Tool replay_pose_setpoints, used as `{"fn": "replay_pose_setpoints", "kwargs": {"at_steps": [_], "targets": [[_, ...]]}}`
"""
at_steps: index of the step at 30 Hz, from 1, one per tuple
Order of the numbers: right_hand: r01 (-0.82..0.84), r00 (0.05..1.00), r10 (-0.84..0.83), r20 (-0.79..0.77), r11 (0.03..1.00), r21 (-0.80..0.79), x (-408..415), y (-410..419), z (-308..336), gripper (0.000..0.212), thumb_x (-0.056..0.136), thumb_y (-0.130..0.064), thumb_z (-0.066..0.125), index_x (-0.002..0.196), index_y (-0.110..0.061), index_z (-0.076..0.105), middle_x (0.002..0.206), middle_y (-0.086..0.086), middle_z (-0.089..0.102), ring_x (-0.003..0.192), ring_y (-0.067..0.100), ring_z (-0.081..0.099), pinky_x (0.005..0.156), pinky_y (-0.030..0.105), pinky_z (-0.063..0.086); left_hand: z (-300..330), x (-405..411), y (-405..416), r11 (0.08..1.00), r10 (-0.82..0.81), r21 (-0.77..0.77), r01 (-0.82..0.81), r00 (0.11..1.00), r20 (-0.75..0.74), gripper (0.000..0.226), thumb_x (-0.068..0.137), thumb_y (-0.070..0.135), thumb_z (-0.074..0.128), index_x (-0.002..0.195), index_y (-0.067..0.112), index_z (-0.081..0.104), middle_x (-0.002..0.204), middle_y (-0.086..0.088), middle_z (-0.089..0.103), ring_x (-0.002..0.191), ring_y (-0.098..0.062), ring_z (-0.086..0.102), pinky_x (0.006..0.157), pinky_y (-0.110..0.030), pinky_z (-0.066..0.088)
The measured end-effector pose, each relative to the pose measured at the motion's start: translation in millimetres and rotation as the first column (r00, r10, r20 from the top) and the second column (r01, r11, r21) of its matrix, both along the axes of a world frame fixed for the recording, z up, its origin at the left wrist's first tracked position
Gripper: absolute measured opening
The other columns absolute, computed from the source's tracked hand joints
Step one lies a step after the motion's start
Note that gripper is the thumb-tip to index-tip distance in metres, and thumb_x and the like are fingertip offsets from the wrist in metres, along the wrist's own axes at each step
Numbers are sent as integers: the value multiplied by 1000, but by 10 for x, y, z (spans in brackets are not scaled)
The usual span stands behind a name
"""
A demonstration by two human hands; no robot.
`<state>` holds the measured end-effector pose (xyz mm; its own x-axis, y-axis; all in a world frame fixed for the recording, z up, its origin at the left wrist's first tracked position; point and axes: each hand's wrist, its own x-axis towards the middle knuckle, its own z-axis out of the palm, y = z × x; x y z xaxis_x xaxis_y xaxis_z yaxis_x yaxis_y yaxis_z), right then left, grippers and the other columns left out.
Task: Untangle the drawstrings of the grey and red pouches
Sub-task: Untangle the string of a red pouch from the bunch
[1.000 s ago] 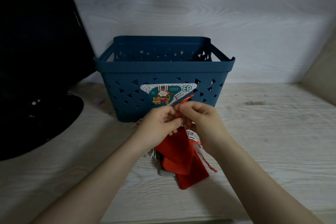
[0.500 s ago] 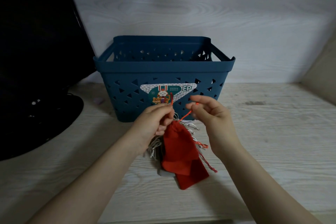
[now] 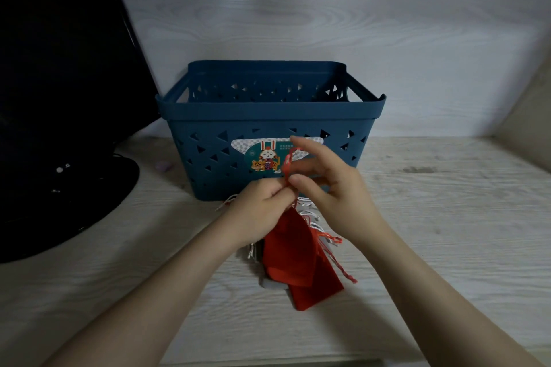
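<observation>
Red pouches lie in a pile on the wooden table, just in front of me. A grey pouch peeks out from under their lower left corner. White drawstrings and red drawstrings spread around the pile's top and right side. My left hand pinches a red drawstring at the neck of the top red pouch. My right hand holds the same string, which loops up between its thumb and fingers; its index finger is raised.
A dark blue plastic basket with triangular holes and a sticker stands right behind the hands. A black monitor with its round base fills the left. A small purple object lies beside the basket. A wall closes the back.
My right hand has moved back in toward my left hand and risen, lifting the red string into a loop in front of the basket. The left hand stays at the pouch neck.
</observation>
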<state>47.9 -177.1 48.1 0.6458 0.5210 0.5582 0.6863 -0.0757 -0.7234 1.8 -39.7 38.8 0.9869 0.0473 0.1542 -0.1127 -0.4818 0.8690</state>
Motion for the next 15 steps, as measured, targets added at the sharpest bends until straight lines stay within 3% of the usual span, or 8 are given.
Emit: {"fn": "replay_pose_setpoints", "kwargs": {"at_steps": [4,7,11,15], "targets": [[111,994,-110,11,990,-90,72,-38,-37,25,85,-8,65,100,-28,60,79,-20,64,76,-4,62,72,11,46,20,9,29,967,60,-245,-73,996,-59,39,96,18,44,59,8,53,50,0,40,39,-4,34,43,-16,27],[113,993,-114,-17,992,-60,60,-66,-57,19,83,-6,67,84,-25,66,75,-13,67,72,3,65,70,20,51,35,11,38,946,51,-317,-67,997,-59,36,96,14,43,67,-3,56,51,-4,36,34,-2,29,37,-12,24],[47,992,-31,121,990,-129,33,-79,-59,8,81,-12,68,87,-16,71,76,-19,66,69,-5,59,65,8,40,-14,24,67,918,90,-382,-104,994,-56,32,95,13,46,64,4,49,57,-8,39,36,-4,28,37,-13,21],[22,989,11,150,977,-213,8,-78,-115,11,79,-25,63,86,-20,70,73,-14,67,66,2,57,64,14,42,-51,14,50,908,62,-411,-76,997,-48,25,94,11,47,72,9,58,54,-2,46,38,-5,36,38,-15,25]]}}
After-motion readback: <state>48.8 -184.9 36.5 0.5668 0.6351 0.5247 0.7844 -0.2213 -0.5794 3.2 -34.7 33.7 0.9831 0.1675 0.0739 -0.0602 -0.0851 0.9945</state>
